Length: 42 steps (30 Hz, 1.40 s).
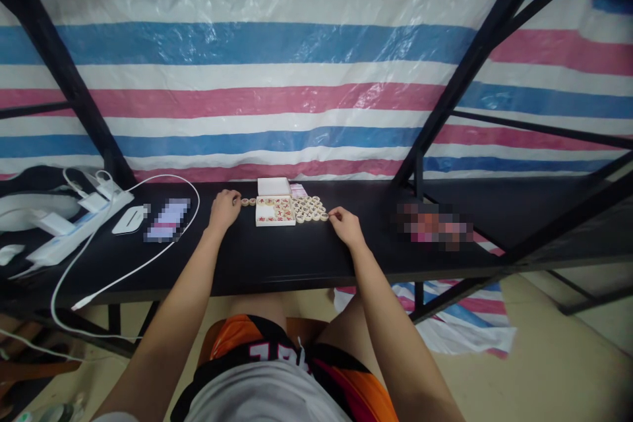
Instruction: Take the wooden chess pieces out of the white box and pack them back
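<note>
A white box [275,223] lies open on the black table, with several round pieces with red characters inside and a bare white patch at its left middle. Its lid [273,186] is just behind it. Several round wooden pieces with dark characters [309,209] are grouped against the box's right side. Two more round pieces [248,202] sit left of the box. My left hand [226,208] rests beside those two, its fingers curled; what they hold, if anything, is hidden. My right hand [345,224] is closed at the right edge of the dark-character group, fingertips at a piece there.
On the black table [291,264], a white power strip [74,231], a white cable [143,266], a white device [130,219] and a blurred phone [168,219] are at left. A pixelated item [435,227] lies at right. Black metal posts [448,109] rise at both sides.
</note>
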{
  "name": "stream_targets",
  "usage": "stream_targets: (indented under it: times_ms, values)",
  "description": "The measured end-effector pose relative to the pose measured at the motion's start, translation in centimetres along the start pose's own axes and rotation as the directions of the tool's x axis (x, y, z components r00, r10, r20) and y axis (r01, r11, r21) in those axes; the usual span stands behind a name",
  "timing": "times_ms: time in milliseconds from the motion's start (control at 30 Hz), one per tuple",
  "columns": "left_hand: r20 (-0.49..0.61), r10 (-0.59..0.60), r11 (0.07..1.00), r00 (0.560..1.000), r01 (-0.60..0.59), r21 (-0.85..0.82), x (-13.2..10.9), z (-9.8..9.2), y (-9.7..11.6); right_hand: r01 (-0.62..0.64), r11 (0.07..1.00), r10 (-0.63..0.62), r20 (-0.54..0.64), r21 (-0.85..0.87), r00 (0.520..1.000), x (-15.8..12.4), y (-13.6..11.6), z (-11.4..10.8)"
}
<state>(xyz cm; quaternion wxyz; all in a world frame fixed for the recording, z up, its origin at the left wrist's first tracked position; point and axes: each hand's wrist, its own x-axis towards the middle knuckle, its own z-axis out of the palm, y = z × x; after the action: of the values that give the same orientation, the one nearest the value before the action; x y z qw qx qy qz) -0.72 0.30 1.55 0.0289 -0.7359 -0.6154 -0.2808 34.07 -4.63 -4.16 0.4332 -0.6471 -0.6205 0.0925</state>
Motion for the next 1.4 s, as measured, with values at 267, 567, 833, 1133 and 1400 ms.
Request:
stream_targets:
  times_ms: [267, 567, 833, 1133, 1400]
  values:
    - [0.248, 0.433, 0.901, 0.867, -0.421, -0.102, -1.1, 1.6, 3.9, 0.007, 1.0, -0.007, 0.006, -0.011, 1.0, 0.0, 0.1, 0.0]
    - [0.236, 0.412, 0.911, 0.88, -0.402, -0.089, -1.5, 1.6, 3.0, 0.007, 1.0, -0.007, -0.005, -0.004, 1.0, 0.0, 0.1, 0.0]
    - [0.229, 0.441, 0.895, 0.868, -0.407, -0.18, -1.3, 1.7, 2.6, 0.004, 1.0, -0.004, 0.005, -0.004, 1.0, 0.0, 0.2, 0.0]
    - [0.188, 0.468, 0.879, 0.863, -0.434, -0.196, -1.1, 1.0, 3.0, 0.0, 1.0, 0.0, -0.001, -0.001, 1.0, 0.0, 0.0, 0.0]
    - [0.19, 0.48, 0.871, 0.857, -0.439, -0.22, -1.1, 0.8, 3.0, 0.006, 1.0, -0.006, -0.003, 0.001, 1.0, 0.0, 0.2, 0.0]
